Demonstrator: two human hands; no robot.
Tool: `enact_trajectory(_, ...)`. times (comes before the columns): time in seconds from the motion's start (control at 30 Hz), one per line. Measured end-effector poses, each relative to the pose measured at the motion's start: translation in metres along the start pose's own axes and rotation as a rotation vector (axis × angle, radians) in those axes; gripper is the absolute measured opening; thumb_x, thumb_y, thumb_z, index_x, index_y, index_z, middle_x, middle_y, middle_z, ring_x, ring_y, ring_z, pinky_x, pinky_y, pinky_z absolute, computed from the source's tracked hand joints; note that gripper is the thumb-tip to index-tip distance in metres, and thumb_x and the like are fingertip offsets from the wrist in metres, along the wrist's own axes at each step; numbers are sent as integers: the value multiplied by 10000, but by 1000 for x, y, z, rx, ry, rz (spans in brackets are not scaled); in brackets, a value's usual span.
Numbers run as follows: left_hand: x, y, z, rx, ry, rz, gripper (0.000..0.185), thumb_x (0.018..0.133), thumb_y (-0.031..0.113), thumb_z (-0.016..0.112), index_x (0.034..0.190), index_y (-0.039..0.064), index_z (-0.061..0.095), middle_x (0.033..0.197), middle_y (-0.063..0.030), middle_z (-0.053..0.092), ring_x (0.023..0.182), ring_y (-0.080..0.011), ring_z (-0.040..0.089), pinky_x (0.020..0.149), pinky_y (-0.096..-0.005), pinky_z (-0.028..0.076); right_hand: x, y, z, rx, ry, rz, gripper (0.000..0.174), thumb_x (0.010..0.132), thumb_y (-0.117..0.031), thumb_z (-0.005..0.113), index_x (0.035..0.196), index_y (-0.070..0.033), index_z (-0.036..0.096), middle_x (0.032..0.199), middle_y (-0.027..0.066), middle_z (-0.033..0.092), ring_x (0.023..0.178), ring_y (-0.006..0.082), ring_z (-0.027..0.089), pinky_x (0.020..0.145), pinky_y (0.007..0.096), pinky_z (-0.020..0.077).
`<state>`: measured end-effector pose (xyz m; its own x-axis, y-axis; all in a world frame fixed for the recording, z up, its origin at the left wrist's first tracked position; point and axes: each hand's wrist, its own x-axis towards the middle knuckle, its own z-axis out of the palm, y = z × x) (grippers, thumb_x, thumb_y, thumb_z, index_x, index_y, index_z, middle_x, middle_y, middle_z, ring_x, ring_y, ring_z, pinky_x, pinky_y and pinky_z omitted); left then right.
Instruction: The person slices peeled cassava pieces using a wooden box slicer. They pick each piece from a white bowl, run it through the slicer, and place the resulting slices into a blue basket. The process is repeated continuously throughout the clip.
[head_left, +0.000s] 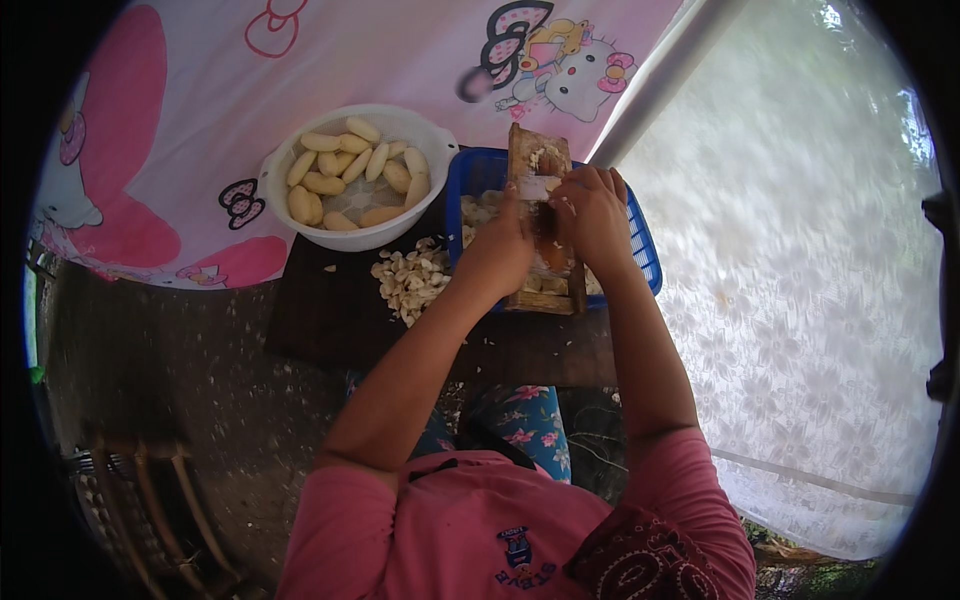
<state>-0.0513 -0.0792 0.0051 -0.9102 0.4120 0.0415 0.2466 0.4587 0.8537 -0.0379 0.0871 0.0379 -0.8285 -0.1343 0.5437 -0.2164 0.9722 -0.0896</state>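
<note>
A wooden hand slicer (519, 146) with a pale metal plate lies tilted across a blue plastic basket (466, 169). My left hand (496, 253) grips the slicer's left side, its thumb or finger along the edge. Over the plate, my right hand (600, 214) has its fingers curled around a small pale piece of produce (552, 184), mostly hidden beneath them. Pale bits cling to the slicer's far end. Thin slices (480, 210) lie in the basket below, partly covered by the slicer and my hands.
Left of the basket stands a white plastic colander (352, 238) holding several peeled bananas (322, 184). A heap of thin slices (409, 277) sits on the dark wooden table (330, 315). A printed pink cloth (360, 60) hangs behind; a white lace curtain (780, 300) hangs at right.
</note>
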Motion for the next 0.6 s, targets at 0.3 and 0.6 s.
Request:
enact_trajectory(0.3, -2, 2, 0, -40, -5, 9, 628, 978, 243, 416, 1502, -8, 178, 1060, -334, 616, 1007, -458, 605, 887, -497, 461, 17, -9, -4, 174, 94, 122, 108, 790, -159, 698, 847, -68, 712, 950, 80, 645, 1002, 290, 599, 957, 431, 406)
enact_trajectory(0.6, -4, 5, 8, -20, 111, 236, 574, 948, 165, 444, 1441, -48, 241, 1053, -317, 618, 972, -436, 623, 839, -505, 484, 40, -86, 1, 493, -123, 7, 171, 770, -167, 731, 907, -65, 715, 891, 107, 657, 879, 303, 639, 799, 392, 489)
